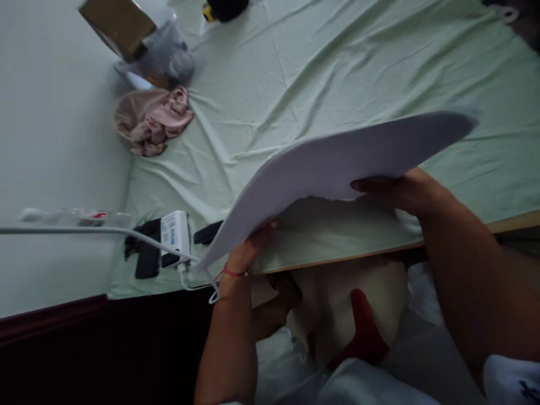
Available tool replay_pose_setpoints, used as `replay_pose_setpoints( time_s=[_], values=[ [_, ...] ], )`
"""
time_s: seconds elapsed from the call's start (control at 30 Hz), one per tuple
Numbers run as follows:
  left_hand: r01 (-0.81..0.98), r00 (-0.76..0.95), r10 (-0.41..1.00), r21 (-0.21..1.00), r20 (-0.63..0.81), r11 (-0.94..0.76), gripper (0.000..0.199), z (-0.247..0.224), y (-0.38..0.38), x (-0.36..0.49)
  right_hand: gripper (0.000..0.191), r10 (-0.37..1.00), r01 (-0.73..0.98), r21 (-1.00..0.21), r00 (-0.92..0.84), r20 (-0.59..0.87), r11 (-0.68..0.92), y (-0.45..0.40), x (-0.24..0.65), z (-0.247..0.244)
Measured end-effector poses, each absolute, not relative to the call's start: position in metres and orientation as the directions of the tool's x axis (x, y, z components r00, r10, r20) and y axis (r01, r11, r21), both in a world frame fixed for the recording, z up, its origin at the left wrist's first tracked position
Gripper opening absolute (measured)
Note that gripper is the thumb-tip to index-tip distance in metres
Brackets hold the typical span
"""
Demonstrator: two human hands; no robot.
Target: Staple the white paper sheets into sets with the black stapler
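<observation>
A large white sheet of paper (320, 163), curved upward in the middle, spans both of my hands above the bed. My left hand (255, 239), with a red string bracelet (236, 272) at the wrist, grips the sheet's near left edge. Farther right, my right hand (400, 188) clasps the near edge, its thumb lying on the paper's face. The fingers of both hands are partly hidden behind the sheet. Its far right tip is blurred.
A pale green bedsheet (236, 135) covers the surface, with a wooden edge (337, 259) nearest me. Left are a white power strip (175, 233), dark phone (147, 260), white cable (139, 236), plastic bottle (80, 217) and pink cloth (158, 124). A cardboard box (118, 25) stands behind.
</observation>
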State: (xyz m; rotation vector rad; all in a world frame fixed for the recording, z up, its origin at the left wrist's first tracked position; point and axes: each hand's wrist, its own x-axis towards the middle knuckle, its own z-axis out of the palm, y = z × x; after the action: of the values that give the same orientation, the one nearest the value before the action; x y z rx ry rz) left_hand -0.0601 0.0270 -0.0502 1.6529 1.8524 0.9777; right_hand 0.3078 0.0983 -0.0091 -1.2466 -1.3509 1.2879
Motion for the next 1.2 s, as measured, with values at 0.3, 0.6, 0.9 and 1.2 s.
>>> replay_pose_setpoints(
  time_s=[0.3, 0.6, 0.9, 1.2],
  values=[
    [-0.083, -0.393, 0.908, 0.989, -0.142, 0.119, 0.074, -0.032, 0.025, -0.023, 0.027, 0.982, -0.121, -0.977, -0.085, -0.168, -0.177, 0.096, 0.307, -0.006],
    [-0.221, 0.016, 0.906, 0.882, -0.423, 0.416, 0.058, -0.004, 0.023, -0.014, 0.02, 0.988, -0.274, -0.952, 0.026, -0.149, -0.136, 0.103, 0.301, -0.012],
    [-0.111, -0.103, 0.891, 0.895, -0.442, 0.431, 0.061, 0.002, 0.024, -0.007, 0.048, 0.993, 0.052, -0.992, -0.04, -0.114, -0.112, 0.099, 0.297, -0.004],
    [-0.071, -0.11, 0.908, 0.915, -0.404, 0.398, 0.051, 0.004, 0.021, -0.014, 0.058, 0.961, 0.71, -0.682, 0.022, 0.275, 0.179, 0.108, 0.291, -0.005]
  ],
)
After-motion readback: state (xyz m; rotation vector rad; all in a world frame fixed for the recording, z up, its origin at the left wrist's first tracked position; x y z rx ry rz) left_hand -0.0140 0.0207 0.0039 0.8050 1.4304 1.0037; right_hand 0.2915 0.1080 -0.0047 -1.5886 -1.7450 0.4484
